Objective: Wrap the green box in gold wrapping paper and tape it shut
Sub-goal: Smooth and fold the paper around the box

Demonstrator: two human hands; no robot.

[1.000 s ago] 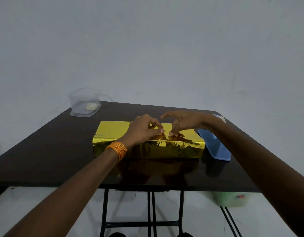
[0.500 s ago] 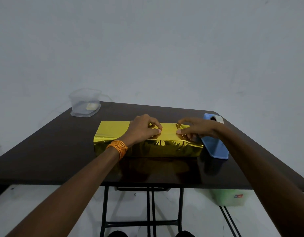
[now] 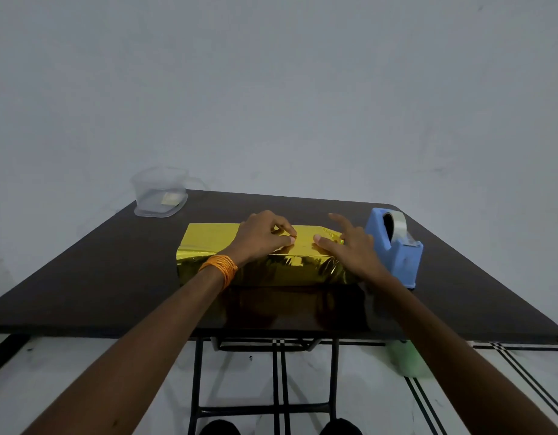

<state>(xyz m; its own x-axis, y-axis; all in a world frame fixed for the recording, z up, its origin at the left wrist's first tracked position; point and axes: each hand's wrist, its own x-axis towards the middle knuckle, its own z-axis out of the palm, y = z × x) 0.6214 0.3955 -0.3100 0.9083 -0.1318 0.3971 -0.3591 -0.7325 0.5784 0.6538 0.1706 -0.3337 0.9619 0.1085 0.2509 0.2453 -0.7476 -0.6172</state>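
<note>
The box is fully covered in gold wrapping paper (image 3: 208, 240) and lies lengthwise in the middle of the dark table (image 3: 114, 271); no green shows. My left hand (image 3: 262, 237), with orange bangles at the wrist, rests on the top of the box, and its curled thumb and forefinger pinch the paper at the seam. My right hand (image 3: 350, 249) lies on the right part of the top with fingers straight and spread, the thumb pressing the paper near the left thumb.
A blue tape dispenser (image 3: 397, 252) with a clear roll stands just right of the box, close to my right hand. A clear plastic container (image 3: 160, 193) sits at the far left corner. A pale green object (image 3: 403, 359) lies on the floor under the table.
My right hand slid rightward along the top of the box from beside the left fingers and has flattened with fingers spread. The left hand and the box stayed put.
</note>
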